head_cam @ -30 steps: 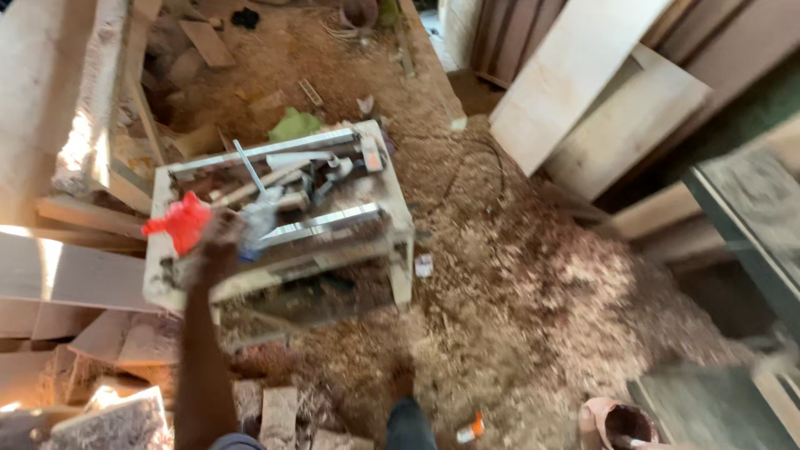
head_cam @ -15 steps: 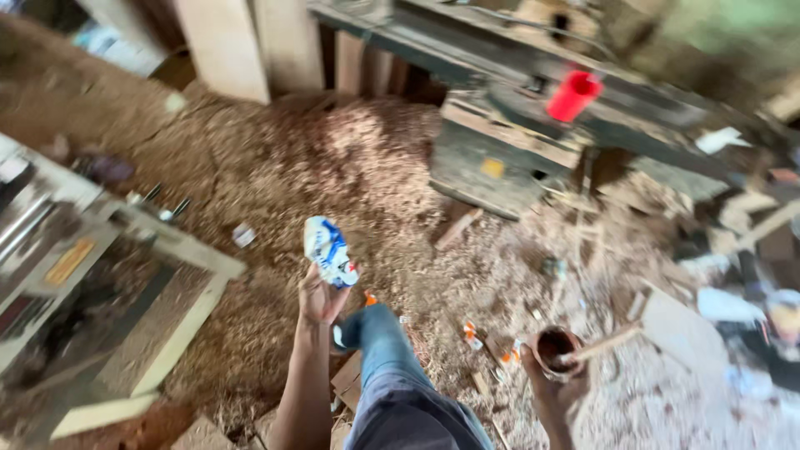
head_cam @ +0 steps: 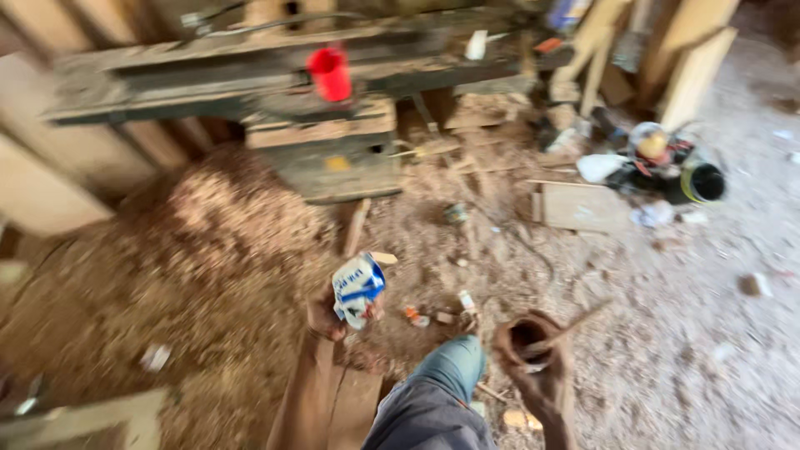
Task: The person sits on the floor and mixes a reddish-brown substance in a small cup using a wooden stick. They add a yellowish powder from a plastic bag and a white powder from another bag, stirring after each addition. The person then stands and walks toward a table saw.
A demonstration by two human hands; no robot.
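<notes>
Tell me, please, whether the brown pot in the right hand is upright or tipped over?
Roughly upright: the brown pot in the right hand shows its dark mouth facing up, with a stick leaning out of it.

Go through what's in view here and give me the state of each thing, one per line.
left hand: closed on the packet
blue-and-white packet: crumpled, held up
right hand: gripping the pot
brown pot: open, stick inside
stick: leaning out over the rim
red cup: upright on the machine

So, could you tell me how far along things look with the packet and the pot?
Both items are picked up: the left hand holds a blue-and-white packet, the right hand a brown pot with a stick in it. Nothing visibly goes from packet to pot; blur hides whether the packet is open.
</notes>
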